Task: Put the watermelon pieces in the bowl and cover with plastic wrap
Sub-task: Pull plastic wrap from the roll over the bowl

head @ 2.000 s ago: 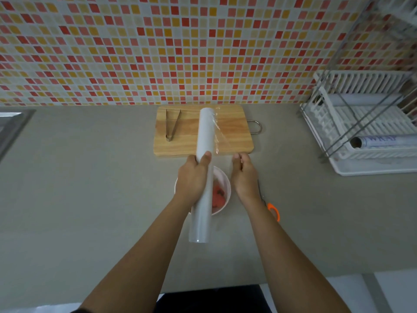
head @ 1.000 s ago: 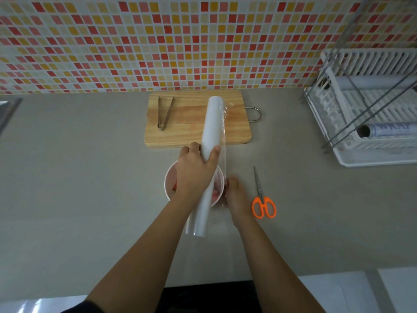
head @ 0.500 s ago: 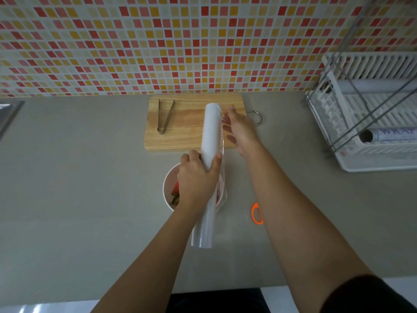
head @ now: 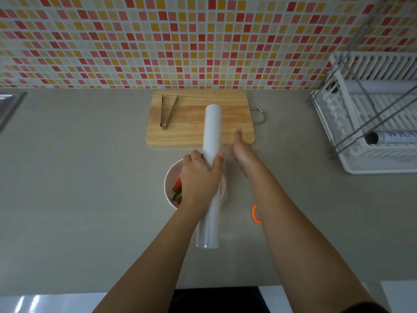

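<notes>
A white bowl (head: 168, 177) stands on the grey counter in front of the wooden cutting board (head: 191, 114). Red and green watermelon pieces (head: 177, 189) show at its left side; the rest of the bowl is hidden under my hand. My left hand (head: 199, 177) is shut on a long white roll of plastic wrap (head: 212, 127), held lengthwise over the bowl with its far end above the board. My right hand (head: 240, 150) is blurred just right of the roll, fingers pointing away. Whether it pinches clear film cannot be made out.
Metal tongs (head: 168, 111) lie on the board's left part. An orange scissors handle (head: 255, 213) peeks out beside my right forearm. A white dish rack (head: 372, 114) with another wrap roll (head: 392, 137) stands at the right. A sink edge (head: 9, 105) is far left.
My right hand has drawn back from the roll's far end toward me and now sits beside the roll's middle. My left hand keeps its grip on the roll over the bowl.
</notes>
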